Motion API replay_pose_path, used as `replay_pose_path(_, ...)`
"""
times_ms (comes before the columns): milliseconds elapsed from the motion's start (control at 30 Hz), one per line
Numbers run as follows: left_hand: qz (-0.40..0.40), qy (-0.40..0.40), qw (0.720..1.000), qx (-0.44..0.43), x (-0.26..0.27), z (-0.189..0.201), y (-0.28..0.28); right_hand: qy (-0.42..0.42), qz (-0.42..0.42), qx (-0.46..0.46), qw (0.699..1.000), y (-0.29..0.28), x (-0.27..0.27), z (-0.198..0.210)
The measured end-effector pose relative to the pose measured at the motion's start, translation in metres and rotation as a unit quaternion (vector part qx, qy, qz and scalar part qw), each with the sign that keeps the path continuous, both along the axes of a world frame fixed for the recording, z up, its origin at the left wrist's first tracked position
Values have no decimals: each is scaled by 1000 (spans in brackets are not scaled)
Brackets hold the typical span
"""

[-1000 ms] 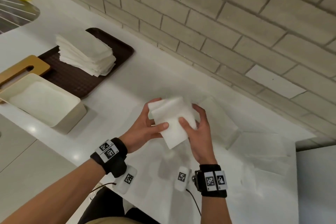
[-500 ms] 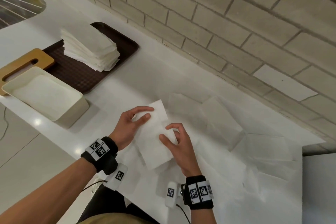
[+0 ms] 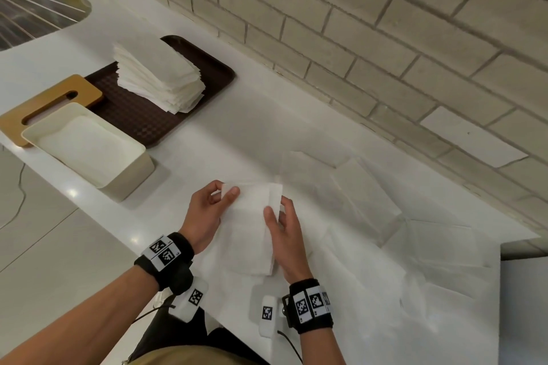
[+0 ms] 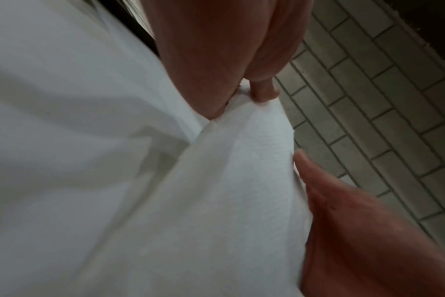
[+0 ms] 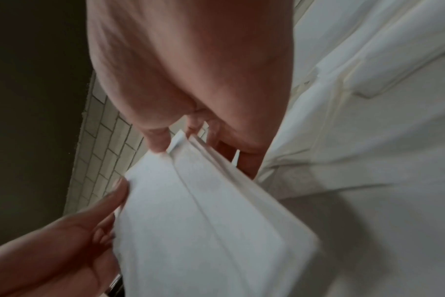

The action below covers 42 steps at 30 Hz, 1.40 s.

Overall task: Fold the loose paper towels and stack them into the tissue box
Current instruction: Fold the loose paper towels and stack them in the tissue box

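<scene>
Folded towel (image 3: 250, 225) btwn 2 hands

Head view bright, glare spots on counter; wrist views dim, seemingly motion-blurred.

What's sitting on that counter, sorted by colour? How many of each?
White: 4 - folded towel stack, tissue box, towel being folded, spread of loose towels (sheets too overlapped to count)
Brown: 1 - tray
Wood: 1 - slotted lid
Total: 6
</scene>
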<state>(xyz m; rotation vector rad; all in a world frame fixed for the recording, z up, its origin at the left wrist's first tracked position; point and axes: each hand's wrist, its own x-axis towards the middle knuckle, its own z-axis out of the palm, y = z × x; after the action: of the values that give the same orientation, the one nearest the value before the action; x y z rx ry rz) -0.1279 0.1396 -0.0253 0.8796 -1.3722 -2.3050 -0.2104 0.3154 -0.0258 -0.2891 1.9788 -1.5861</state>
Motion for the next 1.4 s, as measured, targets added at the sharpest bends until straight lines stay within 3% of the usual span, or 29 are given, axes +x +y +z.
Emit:
replay_pose_path(200,67,-27,997,19,-4,4,4,74,-52,22,996,-17,6,-2)
replay_pose_path(367,33,-20,998,-44,-2,10,4,130,-123,27,983,-25,2,-6)
replay_pose_path(433,23,4,998,-55,-1,13,2,146,-95,4,985,-25,-3,0)
replay_pose_path(567,26,26,998,-57,-6,23,3,118,-26,-53,991,-28,-4,15)
replay_pose_path(767,49,25,998,5,-11,42,-5,26,-29,-132,990,-36,-3,24)
replay_pose_path(900,38,25,999,21,-13,48,-13,1,-54,-137,989,-50,2,38)
replay_pose_path(967,58,28,997,35,-13,55,-17,0,-77,-135,988,-58,5,42)
replay_pose_path(1133,140,46,986,81,-9,77,-33,76,-40,-121,989,-80,27,50)
replay_pose_path(1267,187,74,979,42,5,95,-62,105,-29,-119,987,-102,34,54)
replay_pose_path(1400,124,33,988,-82,31,110,-103,160,33,-110,980,-140,39,68)
